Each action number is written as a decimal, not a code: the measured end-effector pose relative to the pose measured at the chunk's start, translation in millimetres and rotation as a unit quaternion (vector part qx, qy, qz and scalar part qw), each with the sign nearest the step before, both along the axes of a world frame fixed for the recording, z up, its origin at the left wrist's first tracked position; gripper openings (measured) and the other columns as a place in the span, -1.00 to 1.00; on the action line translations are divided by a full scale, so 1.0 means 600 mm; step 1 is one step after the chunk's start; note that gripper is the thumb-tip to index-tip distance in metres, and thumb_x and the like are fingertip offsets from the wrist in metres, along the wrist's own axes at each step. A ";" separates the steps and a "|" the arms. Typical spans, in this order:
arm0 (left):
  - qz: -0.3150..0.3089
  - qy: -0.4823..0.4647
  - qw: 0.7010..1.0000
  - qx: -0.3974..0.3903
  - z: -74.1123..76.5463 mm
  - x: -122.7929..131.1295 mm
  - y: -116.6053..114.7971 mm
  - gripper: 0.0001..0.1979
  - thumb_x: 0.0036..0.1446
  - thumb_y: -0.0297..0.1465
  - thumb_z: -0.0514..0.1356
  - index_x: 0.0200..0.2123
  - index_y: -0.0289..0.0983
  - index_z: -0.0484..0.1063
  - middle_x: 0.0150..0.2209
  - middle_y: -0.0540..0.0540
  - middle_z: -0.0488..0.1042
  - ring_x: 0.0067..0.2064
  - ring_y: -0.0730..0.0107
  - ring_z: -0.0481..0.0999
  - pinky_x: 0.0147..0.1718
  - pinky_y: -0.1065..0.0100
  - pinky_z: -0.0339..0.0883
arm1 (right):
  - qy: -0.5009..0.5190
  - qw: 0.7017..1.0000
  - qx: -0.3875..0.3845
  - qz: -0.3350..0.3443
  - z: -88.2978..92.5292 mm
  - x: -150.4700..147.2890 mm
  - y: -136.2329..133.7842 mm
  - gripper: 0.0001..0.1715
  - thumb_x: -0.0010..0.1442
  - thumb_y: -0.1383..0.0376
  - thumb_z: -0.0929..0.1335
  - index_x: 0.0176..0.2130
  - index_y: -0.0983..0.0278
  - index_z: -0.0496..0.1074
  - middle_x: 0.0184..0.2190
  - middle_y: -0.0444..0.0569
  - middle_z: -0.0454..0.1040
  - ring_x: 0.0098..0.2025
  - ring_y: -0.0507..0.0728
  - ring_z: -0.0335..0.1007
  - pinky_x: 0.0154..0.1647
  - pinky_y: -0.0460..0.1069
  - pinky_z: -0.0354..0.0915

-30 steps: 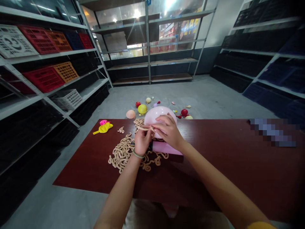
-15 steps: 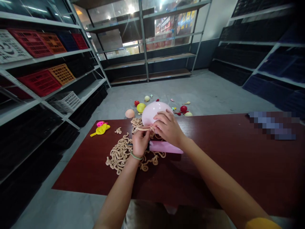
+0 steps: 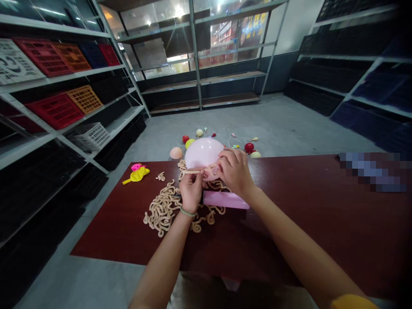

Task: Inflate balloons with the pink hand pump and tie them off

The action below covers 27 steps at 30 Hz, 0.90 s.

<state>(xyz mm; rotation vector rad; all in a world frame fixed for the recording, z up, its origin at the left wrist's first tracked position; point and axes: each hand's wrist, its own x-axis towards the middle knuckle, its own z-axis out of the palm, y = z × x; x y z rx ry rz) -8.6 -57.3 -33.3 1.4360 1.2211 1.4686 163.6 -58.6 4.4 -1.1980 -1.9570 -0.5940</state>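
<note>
A large inflated pale pink balloon [image 3: 203, 152] is right in front of my two hands, above the far edge of the table. My left hand [image 3: 191, 189] is closed, pinching a beige strand [image 3: 194, 171] that stretches rightward across the lower part of the balloon. The fingers of my right hand [image 3: 234, 169] are bent and closed on the strand's other end at the balloon's lower right; the balloon's neck is partly hidden there. Below my hands a pink tapered tube [image 3: 225, 199] with a black end lies on a pile of curled beige strands [image 3: 161, 210].
A yellow uninflated balloon [image 3: 140, 174] and a pink one [image 3: 137, 166] lie on the table's [image 3: 109, 223] left side. On the floor beyond are several small balloons, one peach [image 3: 176, 152], one red [image 3: 249, 147]. Shelves with crates [image 3: 54, 109] stand left; a blurred object [image 3: 370, 171] lies right.
My right hand has moved a little to the right, away from my left, and the strand between them shows more. The pink balloon has shifted slightly left.
</note>
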 end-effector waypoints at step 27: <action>-0.033 -0.104 0.993 -0.051 -0.018 0.005 0.014 -0.67 0.14 -0.12 0.27 -0.34 -0.30 0.41 -0.50 0.01 0.46 -0.55 0.51 0.36 -0.52 0.46 0.24 | 0.049 0.993 -0.103 0.032 -0.021 -0.001 0.007 -0.79 0.37 0.28 0.21 -0.28 0.24 0.37 -0.23 0.01 0.48 -0.10 0.19 0.32 -0.04 0.11 0.09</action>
